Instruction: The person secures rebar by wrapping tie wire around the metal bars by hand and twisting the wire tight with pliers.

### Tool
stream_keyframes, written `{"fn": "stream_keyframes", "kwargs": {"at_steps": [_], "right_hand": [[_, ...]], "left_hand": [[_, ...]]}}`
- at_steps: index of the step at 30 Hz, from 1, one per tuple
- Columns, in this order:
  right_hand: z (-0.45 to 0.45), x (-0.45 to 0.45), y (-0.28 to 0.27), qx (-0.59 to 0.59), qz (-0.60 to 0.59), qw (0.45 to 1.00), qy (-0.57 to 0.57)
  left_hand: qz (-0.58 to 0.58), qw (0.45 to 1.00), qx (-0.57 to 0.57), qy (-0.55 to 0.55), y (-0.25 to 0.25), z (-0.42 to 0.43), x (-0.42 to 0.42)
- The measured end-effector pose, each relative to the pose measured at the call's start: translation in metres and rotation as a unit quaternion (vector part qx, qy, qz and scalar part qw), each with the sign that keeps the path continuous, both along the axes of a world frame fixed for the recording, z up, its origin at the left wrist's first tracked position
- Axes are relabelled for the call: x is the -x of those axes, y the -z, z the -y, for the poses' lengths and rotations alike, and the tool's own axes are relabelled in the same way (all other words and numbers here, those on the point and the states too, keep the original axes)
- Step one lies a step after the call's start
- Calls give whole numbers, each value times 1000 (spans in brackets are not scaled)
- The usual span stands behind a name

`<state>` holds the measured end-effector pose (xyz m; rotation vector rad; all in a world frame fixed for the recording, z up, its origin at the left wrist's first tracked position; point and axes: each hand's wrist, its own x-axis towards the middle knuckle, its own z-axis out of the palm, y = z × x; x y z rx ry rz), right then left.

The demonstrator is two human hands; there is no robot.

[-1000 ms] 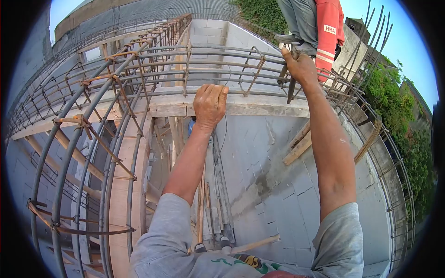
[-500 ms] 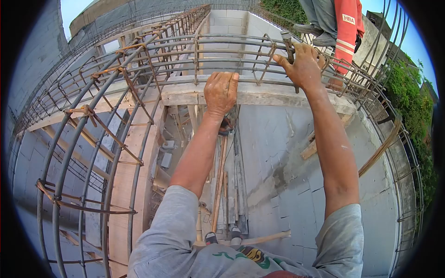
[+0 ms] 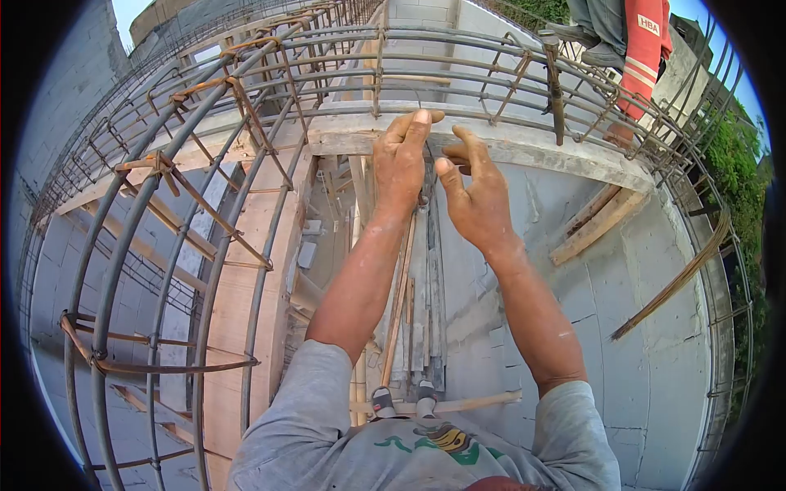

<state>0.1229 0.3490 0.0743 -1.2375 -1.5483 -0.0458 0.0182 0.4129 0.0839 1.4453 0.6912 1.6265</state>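
My left hand (image 3: 401, 157) is at the near edge of a wooden beam (image 3: 540, 155), its fingers bent with a thin dark wire at them. Just to its right is my right hand (image 3: 476, 192), fingers apart and curved toward the left hand, nothing visible in it. Beyond both hands runs a horizontal cage of steel bars (image 3: 458, 61) tied with stirrups. A dark metal tool (image 3: 555, 94) hangs upright on those bars, to the right of my hands and touched by neither.
Another rebar cage (image 3: 102, 311) curves along the left beside a plank (image 3: 233, 327). Timber props, a bundle of thin wires (image 3: 675, 282) and block walls (image 3: 565, 327) lie to the right. A person in a red sleeve (image 3: 643, 57) is at the upper right.
My right hand has let go of the dark tool, which stays on the bars, and has come down and left beside my left hand. The view has shifted slightly.
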Motion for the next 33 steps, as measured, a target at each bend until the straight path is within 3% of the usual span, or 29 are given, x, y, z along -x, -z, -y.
{"fn": "stream_keyframes", "kwargs": {"at_steps": [2, 6, 10, 12, 15, 18, 19, 22, 25, 31, 33], "right_hand": [[-8, 19, 7, 23, -38, 998, -51], [-20, 31, 8, 4, -78, 997, -27], [-21, 33, 7, 75, -148, 986, -23], [-25, 28, 6, 82, -206, 973, -61], [-36, 8, 16, 97, -168, 981, 23], [-37, -11, 4, 73, -54, 988, 127], [-41, -18, -2, 51, 33, 986, 158], [-52, -25, -19, 61, 214, 932, 286], [-53, -15, -48, 148, 333, 881, 302], [-37, -25, -54, 115, 415, 853, 294], [-35, -26, -57, 103, 444, 844, 283]], "left_hand": [[31, 997, 44, 48, 2, -1, 5], [104, 983, 101, 115, 13, -6, 2], [131, 969, 133, 163, 14, -7, -5], [98, 977, 127, 143, 11, -7, -1], [32, 990, 119, 74, 13, -8, 12], [-44, 991, 106, -66, 21, -19, 34], [-70, 985, 100, -120, 23, -23, 40], [-101, 945, -28, -309, 18, -37, 48], [-176, 887, -173, -390, 10, -53, 51], [-245, 848, -228, -411, 10, -81, 50], [-221, 877, -203, -375, 2, -83, 49]]}}
